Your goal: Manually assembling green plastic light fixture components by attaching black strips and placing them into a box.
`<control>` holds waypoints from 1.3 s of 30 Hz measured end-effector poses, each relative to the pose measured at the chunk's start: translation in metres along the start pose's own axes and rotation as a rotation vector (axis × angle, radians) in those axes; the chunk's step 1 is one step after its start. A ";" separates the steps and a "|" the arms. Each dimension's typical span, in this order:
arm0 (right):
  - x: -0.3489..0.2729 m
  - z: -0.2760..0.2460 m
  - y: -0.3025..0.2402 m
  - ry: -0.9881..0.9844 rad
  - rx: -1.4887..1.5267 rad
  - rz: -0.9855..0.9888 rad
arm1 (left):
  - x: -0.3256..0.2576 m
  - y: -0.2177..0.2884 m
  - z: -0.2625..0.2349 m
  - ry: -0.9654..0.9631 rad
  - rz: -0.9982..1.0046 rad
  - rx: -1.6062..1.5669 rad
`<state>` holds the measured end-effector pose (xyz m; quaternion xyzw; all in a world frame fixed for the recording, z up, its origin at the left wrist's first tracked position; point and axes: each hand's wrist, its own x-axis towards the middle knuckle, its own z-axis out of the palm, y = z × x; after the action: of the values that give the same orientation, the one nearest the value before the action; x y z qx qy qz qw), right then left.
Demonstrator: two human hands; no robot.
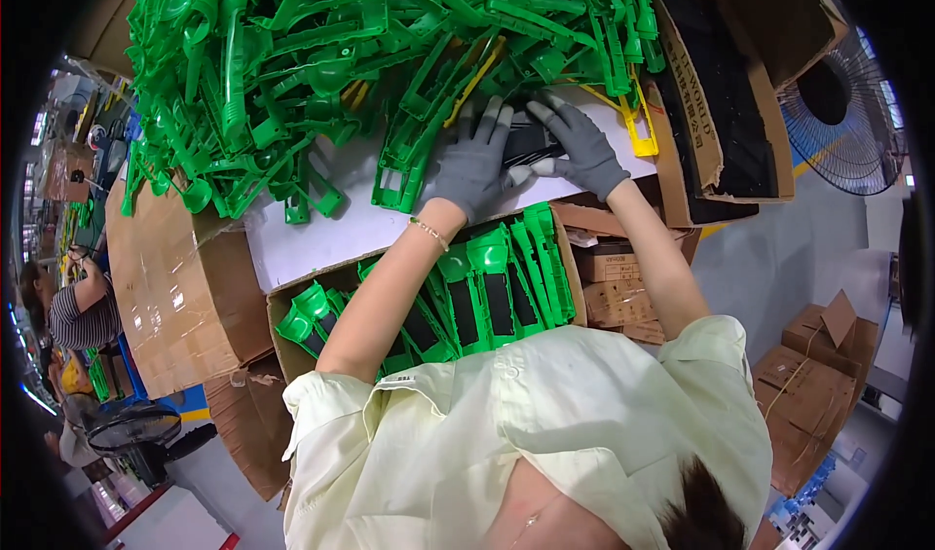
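While your left hand (474,165) lies with fingers spread beside the black strips (529,144) on the white counter (292,243), your right hand (581,151) is at their right side; whether its fingers pinch them, I can't tell.

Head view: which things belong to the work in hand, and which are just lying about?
Seem to belong:
Left hand and right hand, both grey-gloved, at thin black pieces
Pile of green parts
Boxed green parts with black panels
Probably the open carton at right

Seem just lying about:
Large fan, right
Dark fan, lower left
Stacked cartons, far right
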<state>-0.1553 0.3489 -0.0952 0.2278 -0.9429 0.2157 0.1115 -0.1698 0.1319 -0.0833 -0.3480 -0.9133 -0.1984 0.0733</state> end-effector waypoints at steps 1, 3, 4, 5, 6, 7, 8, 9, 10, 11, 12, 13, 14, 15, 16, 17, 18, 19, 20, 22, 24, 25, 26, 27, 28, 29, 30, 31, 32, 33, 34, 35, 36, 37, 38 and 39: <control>0.001 0.001 0.001 0.014 -0.021 -0.007 | 0.002 -0.002 0.001 -0.023 0.007 0.018; -0.001 0.003 0.000 0.032 -0.008 -0.004 | 0.003 -0.007 0.003 -0.051 0.021 0.003; -0.003 0.002 0.001 0.048 0.004 -0.006 | 0.003 -0.007 0.000 -0.053 0.026 -0.002; -0.006 0.001 0.001 0.047 0.001 0.000 | 0.001 -0.005 -0.003 -0.047 0.059 0.050; -0.010 0.001 0.001 0.076 -0.003 -0.016 | 0.000 -0.003 -0.004 -0.041 0.091 0.100; -0.011 0.001 -0.001 0.107 0.000 -0.038 | -0.002 -0.003 -0.005 -0.031 0.091 0.096; -0.011 0.003 -0.003 0.106 0.004 -0.037 | -0.002 -0.004 -0.004 -0.035 0.089 0.097; -0.010 0.006 -0.006 0.157 0.039 0.009 | -0.002 -0.005 -0.003 -0.050 0.068 0.122; -0.011 0.006 -0.008 0.209 0.069 0.059 | 0.000 -0.003 -0.004 -0.064 0.053 0.144; -0.013 0.003 -0.010 0.208 0.068 0.065 | 0.000 -0.002 -0.004 -0.067 0.056 0.140; -0.015 0.001 -0.011 0.268 0.020 0.051 | 0.000 0.000 -0.005 -0.058 0.080 0.119; -0.017 -0.001 -0.013 0.327 -0.025 0.035 | -0.001 0.001 -0.007 -0.048 0.102 0.099; -0.021 0.000 -0.013 0.324 -0.024 0.038 | -0.002 0.001 -0.007 -0.051 0.100 0.097; -0.026 0.003 -0.012 0.294 0.024 0.078 | -0.002 0.000 -0.006 -0.054 0.110 0.107; -0.027 0.004 -0.013 0.264 0.073 0.113 | -0.003 -0.001 -0.007 -0.054 0.118 0.120; -0.028 0.004 -0.013 0.261 0.076 0.109 | -0.002 -0.002 -0.005 -0.054 0.112 0.121; -0.028 0.004 -0.013 0.277 0.076 0.095 | 0.000 -0.003 -0.002 -0.068 0.092 0.068; -0.023 0.006 -0.014 0.295 0.085 0.069 | 0.001 -0.007 -0.002 -0.079 0.062 0.026; -0.021 0.005 -0.016 0.280 0.144 0.124 | 0.003 -0.010 -0.003 -0.075 0.042 0.042; -0.015 0.002 -0.019 0.240 0.195 0.166 | 0.007 -0.012 -0.003 -0.134 0.039 0.075; -0.015 0.006 -0.007 0.247 0.209 0.078 | 0.004 -0.006 -0.008 -0.117 0.035 0.125; -0.013 0.004 -0.015 0.245 0.362 0.131 | -0.002 -0.005 -0.014 -0.087 0.054 0.129; -0.017 0.006 -0.022 0.237 0.497 0.241 | -0.009 -0.002 -0.022 -0.061 0.073 0.129; -0.018 0.009 -0.023 0.247 0.529 0.254 | -0.017 0.002 -0.033 0.003 0.084 0.013; -0.020 0.008 -0.022 0.263 0.557 0.264 | -0.026 0.005 -0.042 0.075 0.083 -0.078; -0.021 0.008 -0.020 0.295 0.544 0.219 | -0.030 0.011 -0.054 0.132 0.061 -0.110; -0.023 0.008 -0.015 0.332 0.526 0.175 | -0.034 0.013 -0.064 0.192 0.047 -0.143; -0.026 0.009 -0.010 0.318 0.546 0.190 | -0.041 0.013 -0.078 0.214 0.044 -0.097; -0.030 0.016 -0.006 0.297 0.573 0.205 | -0.050 0.011 -0.088 0.268 -0.012 -0.113; -0.034 0.019 0.000 0.334 0.664 0.291 | -0.052 0.011 -0.099 0.337 -0.046 -0.139; -0.036 0.024 0.001 0.365 0.763 0.377 | -0.057 0.008 -0.111 0.428 -0.070 -0.166; -0.032 0.020 -0.009 0.346 0.825 0.475 | -0.066 0.001 -0.128 0.469 -0.082 -0.145; -0.029 0.012 -0.018 0.324 0.880 0.573 | -0.074 -0.007 -0.146 0.515 -0.091 -0.129; -0.028 0.013 -0.019 0.354 0.839 0.486 | -0.079 -0.018 -0.163 0.583 -0.097 -0.077; -0.031 0.013 -0.017 0.383 0.796 0.405 | -0.085 -0.029 -0.178 0.649 -0.107 -0.031; -0.033 0.010 -0.017 0.374 0.811 0.434 | -0.088 -0.043 -0.191 0.767 -0.106 -0.007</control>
<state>-0.1190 0.3431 -0.1078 0.0088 -0.7725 0.6207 0.1338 -0.1334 -0.0298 0.0536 -0.2013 -0.8356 -0.3207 0.3979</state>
